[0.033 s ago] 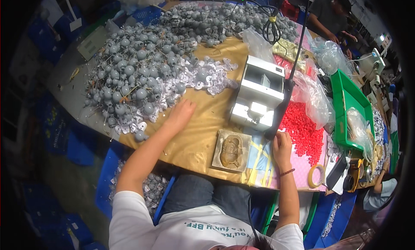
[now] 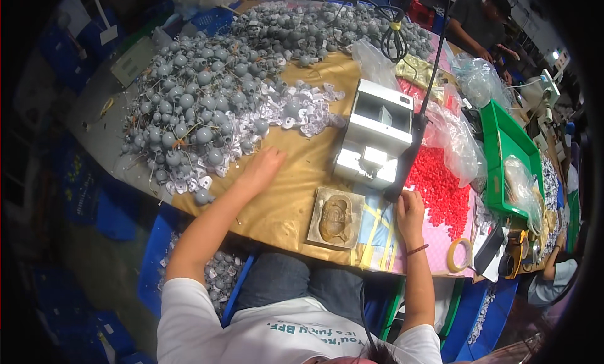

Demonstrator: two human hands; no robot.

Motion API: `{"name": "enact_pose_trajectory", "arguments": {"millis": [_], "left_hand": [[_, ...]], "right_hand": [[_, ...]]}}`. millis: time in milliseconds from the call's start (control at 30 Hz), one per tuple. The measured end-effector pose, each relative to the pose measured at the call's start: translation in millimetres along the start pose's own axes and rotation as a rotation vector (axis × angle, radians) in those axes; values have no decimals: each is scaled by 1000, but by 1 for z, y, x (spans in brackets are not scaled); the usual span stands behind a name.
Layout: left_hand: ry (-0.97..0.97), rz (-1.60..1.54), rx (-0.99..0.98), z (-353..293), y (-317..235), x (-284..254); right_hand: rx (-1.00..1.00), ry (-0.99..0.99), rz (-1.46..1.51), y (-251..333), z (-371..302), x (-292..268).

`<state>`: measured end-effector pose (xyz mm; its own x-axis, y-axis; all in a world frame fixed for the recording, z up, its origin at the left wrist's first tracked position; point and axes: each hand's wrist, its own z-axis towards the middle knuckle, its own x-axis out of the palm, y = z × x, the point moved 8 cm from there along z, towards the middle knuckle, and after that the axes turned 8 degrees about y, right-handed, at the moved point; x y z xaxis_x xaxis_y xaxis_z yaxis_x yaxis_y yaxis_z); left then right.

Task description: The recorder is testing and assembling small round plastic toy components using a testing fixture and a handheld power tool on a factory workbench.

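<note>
My left hand rests on the brown sheet, at the near edge of a heap of grey ball-shaped parts and flat whitish pieces. Its fingers are bent together, and anything under them is hidden. Close to the dark lower edge of a white machine, my right hand has its fingers curled; what they hold, if anything, is too small to make out. A heap of small red pieces lies just right of it. Between my hands sits a square block with a hollowed shape.
A blue bin with grey parts stands below the table's front edge. Right of the machine are clear plastic bags, a green tray and a tape roll. Another person works at the far right.
</note>
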<state>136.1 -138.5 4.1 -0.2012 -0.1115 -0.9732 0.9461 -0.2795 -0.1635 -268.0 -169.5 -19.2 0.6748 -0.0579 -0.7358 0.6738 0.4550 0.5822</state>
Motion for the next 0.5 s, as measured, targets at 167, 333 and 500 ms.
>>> {"name": "enact_pose_trajectory", "arguments": {"millis": [167, 333, 500], "left_hand": [[52, -213, 38, -18, -29, -14], [79, -160, 111, -41, -31, -14], [214, -61, 20, -40, -30, -20]], "right_hand": [[-9, 38, -58, 0, -1, 2], [-27, 60, -77, 4, -2, 5], [-31, 53, -139, 1, 1, 7]]}}
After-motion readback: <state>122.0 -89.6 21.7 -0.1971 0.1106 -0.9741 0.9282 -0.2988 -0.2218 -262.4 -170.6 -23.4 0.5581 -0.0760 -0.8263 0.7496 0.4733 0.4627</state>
